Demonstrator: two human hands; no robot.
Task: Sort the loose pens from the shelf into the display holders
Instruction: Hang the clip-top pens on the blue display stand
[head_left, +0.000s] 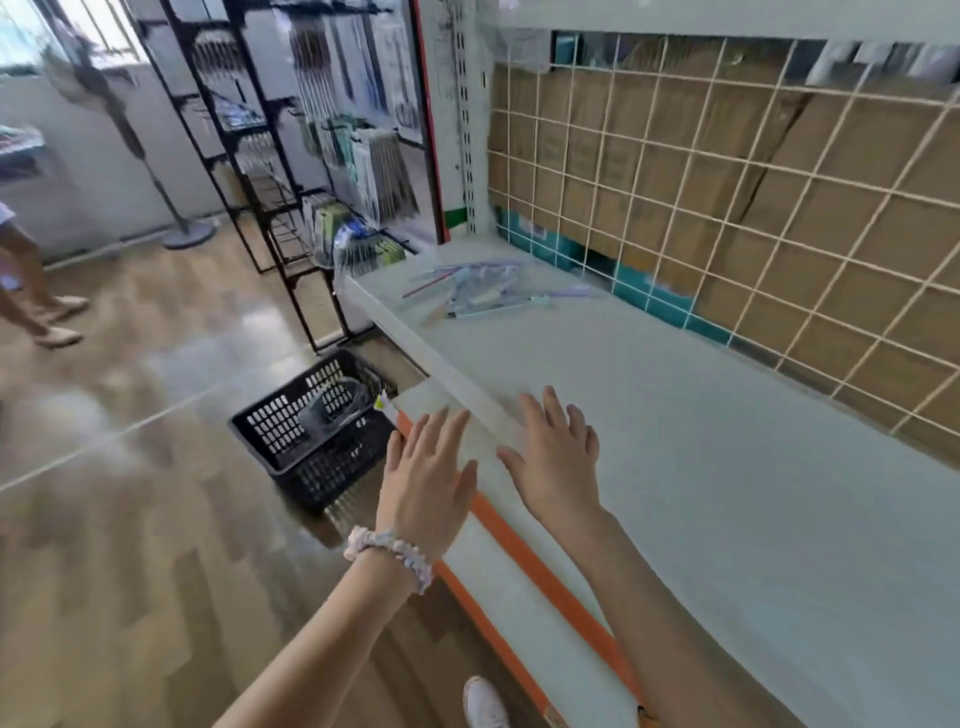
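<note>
A loose pile of pens (483, 293), mostly pale blue, purple and pink, lies at the far left end of the white shelf (727, 467). My left hand (428, 475) hovers with straight fingers over the shelf's front edge and holds nothing. My right hand (556, 457) is spread flat just above the shelf surface beside it, also empty. Both hands are well short of the pens. Black wire display racks (291, 171) hung with packaged pens stand beyond the shelf's left end.
A black plastic basket (311, 421) sits on the wood floor below the shelf's front edge. A wire grid (727, 208) backs the shelf, with cardboard boxes behind it. A standing fan (171, 208) and another person's legs (31, 280) are at the far left.
</note>
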